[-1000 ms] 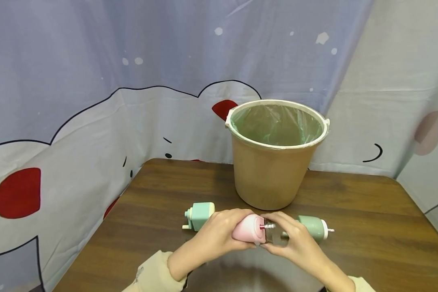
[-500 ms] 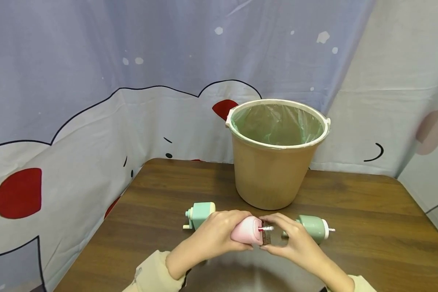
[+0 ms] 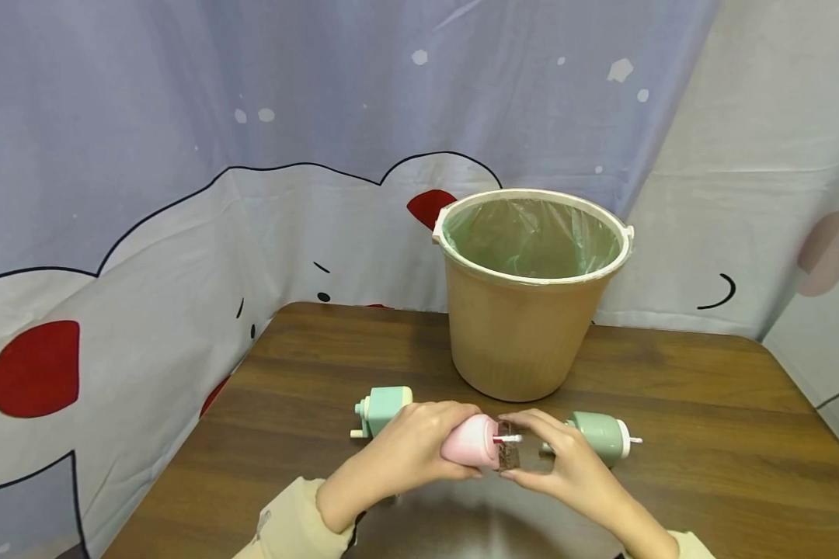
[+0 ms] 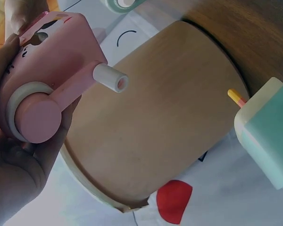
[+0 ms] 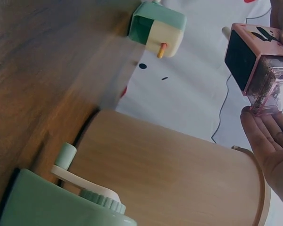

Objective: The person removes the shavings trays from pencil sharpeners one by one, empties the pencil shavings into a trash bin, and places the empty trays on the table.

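My left hand (image 3: 419, 444) grips a pink crank pencil sharpener (image 3: 470, 441) just above the table's near edge. In the left wrist view that hand (image 4: 12, 174) wraps the pink sharpener (image 4: 47, 80) from behind, and its white-tipped crank points outward. My right hand (image 3: 555, 456) pinches the sharpener's clear shavings drawer (image 3: 509, 455), which holds brown shavings. The right wrist view shows the drawer (image 5: 268, 89) partly out of the pink sharpener (image 5: 250, 54), with my right hand's fingers (image 5: 273, 141) under it.
A tan bin (image 3: 531, 303) lined with a green bag stands on the brown table (image 3: 706, 435) behind my hands. One green sharpener (image 3: 383, 411) with a pencil stub in it lies at the left. Another green sharpener (image 3: 601, 436) lies at the right. Patterned curtains close off the back and sides.
The clear drawer and my right hand have shifted left, closer to the pink body. My left hand has kept its grip and hardly moved.
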`<action>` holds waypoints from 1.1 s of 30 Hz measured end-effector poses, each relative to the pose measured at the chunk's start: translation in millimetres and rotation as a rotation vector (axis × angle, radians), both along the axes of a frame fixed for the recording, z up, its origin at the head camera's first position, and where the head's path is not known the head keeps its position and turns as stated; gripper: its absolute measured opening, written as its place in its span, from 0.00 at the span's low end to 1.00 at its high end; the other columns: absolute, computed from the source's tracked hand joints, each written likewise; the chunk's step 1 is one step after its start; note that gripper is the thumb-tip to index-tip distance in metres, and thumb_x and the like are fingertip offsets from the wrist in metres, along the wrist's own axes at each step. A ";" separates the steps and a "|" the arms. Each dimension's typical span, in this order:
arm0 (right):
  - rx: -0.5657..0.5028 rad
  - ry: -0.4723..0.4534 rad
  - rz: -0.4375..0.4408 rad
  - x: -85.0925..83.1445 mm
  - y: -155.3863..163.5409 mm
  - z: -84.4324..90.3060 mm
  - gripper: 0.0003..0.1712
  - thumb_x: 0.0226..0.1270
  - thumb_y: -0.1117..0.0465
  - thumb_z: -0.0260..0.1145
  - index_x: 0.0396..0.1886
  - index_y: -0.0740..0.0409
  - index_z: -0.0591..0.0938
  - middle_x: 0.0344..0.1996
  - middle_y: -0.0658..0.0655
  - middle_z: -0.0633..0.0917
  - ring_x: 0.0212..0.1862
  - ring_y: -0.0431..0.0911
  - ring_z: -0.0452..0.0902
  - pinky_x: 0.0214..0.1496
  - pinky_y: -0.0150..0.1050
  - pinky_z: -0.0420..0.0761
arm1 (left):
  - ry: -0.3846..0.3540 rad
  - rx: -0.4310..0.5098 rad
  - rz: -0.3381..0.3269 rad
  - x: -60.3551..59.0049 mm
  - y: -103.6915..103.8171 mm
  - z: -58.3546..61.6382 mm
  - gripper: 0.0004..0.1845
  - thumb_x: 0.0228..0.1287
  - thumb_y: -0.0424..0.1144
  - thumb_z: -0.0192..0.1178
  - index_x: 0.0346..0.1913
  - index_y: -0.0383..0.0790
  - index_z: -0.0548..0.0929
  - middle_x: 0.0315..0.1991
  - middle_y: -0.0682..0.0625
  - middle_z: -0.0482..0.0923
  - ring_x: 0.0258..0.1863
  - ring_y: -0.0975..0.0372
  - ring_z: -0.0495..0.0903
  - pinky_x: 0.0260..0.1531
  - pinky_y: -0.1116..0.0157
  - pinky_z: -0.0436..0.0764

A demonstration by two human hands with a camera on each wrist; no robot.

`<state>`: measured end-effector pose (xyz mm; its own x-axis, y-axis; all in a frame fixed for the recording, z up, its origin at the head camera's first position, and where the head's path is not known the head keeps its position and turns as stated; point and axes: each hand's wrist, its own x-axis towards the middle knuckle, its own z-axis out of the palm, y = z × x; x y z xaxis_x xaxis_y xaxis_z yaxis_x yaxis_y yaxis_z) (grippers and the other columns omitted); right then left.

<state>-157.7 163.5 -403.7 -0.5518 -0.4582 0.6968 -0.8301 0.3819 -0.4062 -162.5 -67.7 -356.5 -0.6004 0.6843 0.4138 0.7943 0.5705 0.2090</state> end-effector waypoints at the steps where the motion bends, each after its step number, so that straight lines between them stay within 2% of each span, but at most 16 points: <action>1: -0.003 0.001 0.001 -0.3 0.0 -0.8 0.33 0.40 0.64 0.78 0.51 0.60 0.78 0.44 0.54 0.84 0.45 0.41 0.80 0.53 0.18 0.70 | -0.004 -0.006 0.005 -0.2 0.1 -0.1 0.31 0.40 0.51 0.75 0.49 0.43 0.79 0.41 0.54 0.83 0.36 0.66 0.81 0.33 0.71 0.78; 7: -0.015 0.035 -0.037 -2.0 -2.3 -5.8 0.31 0.46 0.58 0.77 0.52 0.61 0.79 0.45 0.55 0.84 0.48 0.41 0.80 0.57 0.18 0.68 | 0.013 0.020 0.021 -2.8 0.9 -1.8 0.29 0.39 0.51 0.76 0.47 0.44 0.80 0.38 0.55 0.84 0.33 0.68 0.81 0.30 0.72 0.76; 11: -0.022 0.042 -0.039 -2.4 -2.1 -7.5 0.29 0.49 0.55 0.76 0.51 0.60 0.79 0.44 0.55 0.84 0.47 0.41 0.80 0.56 0.18 0.68 | -0.002 0.062 -0.003 -4.9 0.8 -2.2 0.28 0.38 0.51 0.76 0.45 0.45 0.81 0.35 0.57 0.84 0.31 0.70 0.80 0.28 0.76 0.73; 17: -0.018 0.050 -0.026 -2.4 -0.8 -8.6 0.29 0.49 0.53 0.75 0.50 0.61 0.79 0.43 0.56 0.84 0.45 0.43 0.81 0.55 0.18 0.69 | -0.002 0.012 -0.023 -7.1 -1.1 -1.8 0.27 0.39 0.52 0.75 0.45 0.46 0.81 0.35 0.57 0.83 0.31 0.70 0.80 0.28 0.77 0.73; 22: -0.025 0.034 -0.034 -2.7 1.2 -7.7 0.31 0.44 0.59 0.78 0.50 0.63 0.79 0.44 0.57 0.84 0.47 0.41 0.80 0.55 0.18 0.69 | 0.000 0.020 -0.015 -8.6 -2.5 -1.4 0.29 0.39 0.52 0.75 0.46 0.45 0.81 0.36 0.56 0.84 0.32 0.69 0.80 0.28 0.76 0.74; 26: -0.053 0.006 -0.046 -2.8 7.0 -6.6 0.33 0.39 0.64 0.79 0.50 0.63 0.79 0.43 0.58 0.84 0.47 0.37 0.79 0.53 0.17 0.71 | -0.034 0.024 0.023 -10.0 -7.0 -3.1 0.28 0.38 0.52 0.76 0.45 0.46 0.81 0.36 0.57 0.84 0.32 0.69 0.80 0.29 0.74 0.75; 29: -0.057 -0.017 -0.055 -3.0 10.3 -7.4 0.33 0.38 0.64 0.79 0.50 0.63 0.80 0.42 0.59 0.84 0.47 0.34 0.79 0.49 0.18 0.73 | -0.052 0.024 0.044 -10.1 -10.3 -4.8 0.28 0.37 0.52 0.76 0.45 0.47 0.81 0.36 0.57 0.84 0.32 0.69 0.80 0.30 0.73 0.75; 33: -0.050 -0.060 -0.052 -2.8 11.0 -10.1 0.33 0.37 0.66 0.78 0.50 0.63 0.79 0.42 0.58 0.84 0.46 0.33 0.79 0.46 0.19 0.75 | -0.044 0.014 0.037 -10.5 -11.3 -7.8 0.28 0.37 0.52 0.76 0.45 0.46 0.80 0.36 0.57 0.84 0.31 0.69 0.79 0.30 0.73 0.75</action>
